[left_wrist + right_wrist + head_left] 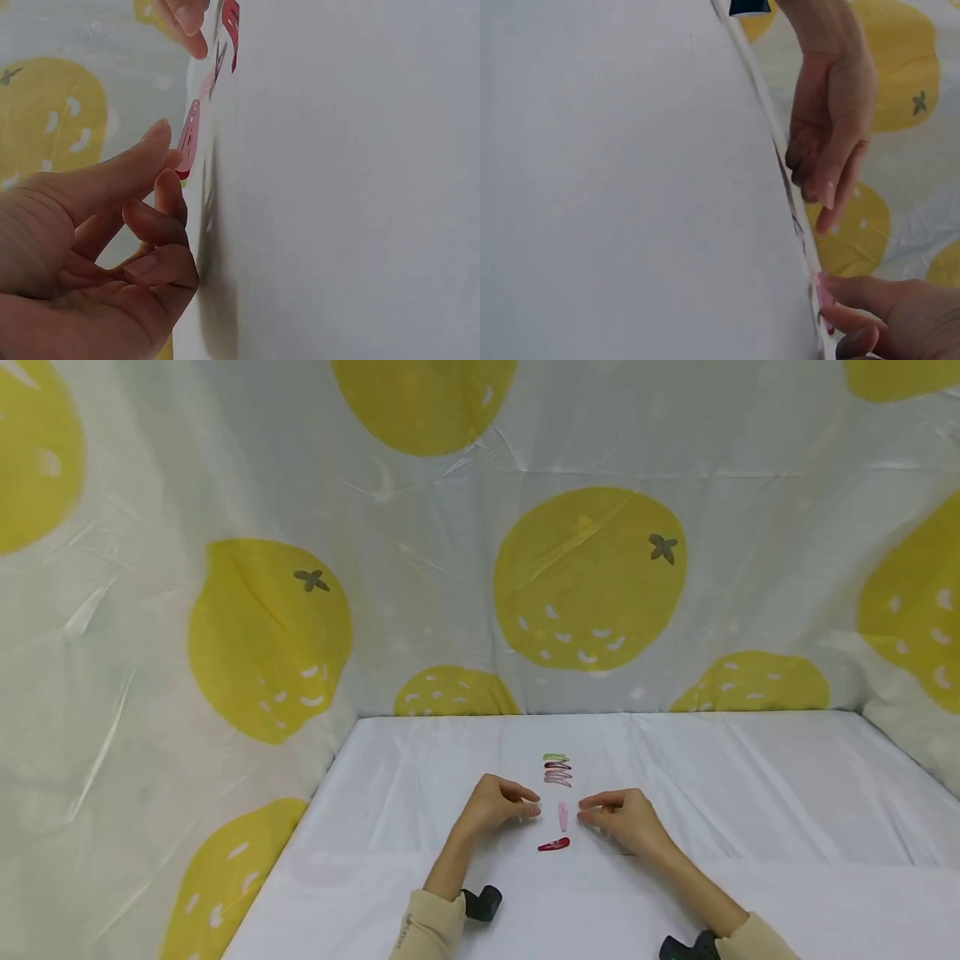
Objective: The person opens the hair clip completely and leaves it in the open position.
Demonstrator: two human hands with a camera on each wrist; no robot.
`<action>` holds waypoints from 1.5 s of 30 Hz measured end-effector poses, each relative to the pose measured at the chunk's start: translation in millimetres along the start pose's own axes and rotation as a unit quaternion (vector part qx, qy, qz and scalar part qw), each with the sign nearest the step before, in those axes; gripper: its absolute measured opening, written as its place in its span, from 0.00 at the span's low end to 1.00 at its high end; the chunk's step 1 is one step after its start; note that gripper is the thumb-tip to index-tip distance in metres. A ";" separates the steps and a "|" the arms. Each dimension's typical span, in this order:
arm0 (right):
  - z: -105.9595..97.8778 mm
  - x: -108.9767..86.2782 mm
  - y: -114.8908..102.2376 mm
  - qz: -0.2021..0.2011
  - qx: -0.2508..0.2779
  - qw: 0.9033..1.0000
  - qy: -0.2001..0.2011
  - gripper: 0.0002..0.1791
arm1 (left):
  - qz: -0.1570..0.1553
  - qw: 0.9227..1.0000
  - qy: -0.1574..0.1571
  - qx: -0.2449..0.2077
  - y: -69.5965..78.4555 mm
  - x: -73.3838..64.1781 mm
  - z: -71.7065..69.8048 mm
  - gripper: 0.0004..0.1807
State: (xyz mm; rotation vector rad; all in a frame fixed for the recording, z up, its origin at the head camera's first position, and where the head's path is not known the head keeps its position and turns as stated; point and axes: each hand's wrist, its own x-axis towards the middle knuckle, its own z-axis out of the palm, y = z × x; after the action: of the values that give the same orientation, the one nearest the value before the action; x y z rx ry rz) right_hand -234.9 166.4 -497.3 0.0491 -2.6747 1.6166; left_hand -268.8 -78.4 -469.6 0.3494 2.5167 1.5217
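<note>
A pink snap hair clip lies lengthwise on the white cloth between the two hands. My left hand is just to its left, fingers loosely bent, with a small gap to the clip in the head view. On the other side my right hand has thumb and forefinger pointing at the clip, also a little apart from it. Below lies a red hair clip, slightly slanted. In the right wrist view the right fingertips overlap the pink clip. Neither hand holds anything.
Beyond the pink clip, several hair clips lie stacked in a column: a green one, a dark red one and pinkish ones. White cloth covers the table. A lemon-print curtain hangs behind and at the sides.
</note>
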 end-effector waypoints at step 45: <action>21.4 -4.3 -15.6 -0.103 -0.066 0.992 -0.010 0.09 | 0.025 0.999 -0.019 0.034 14.2 -5.0 22.4 0.03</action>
State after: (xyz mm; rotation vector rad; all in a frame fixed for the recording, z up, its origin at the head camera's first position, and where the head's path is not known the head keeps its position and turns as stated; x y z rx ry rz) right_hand -229.9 140.3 -493.6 0.3290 -2.6808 1.3844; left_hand -256.4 -54.6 -467.1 0.4492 2.5531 1.4349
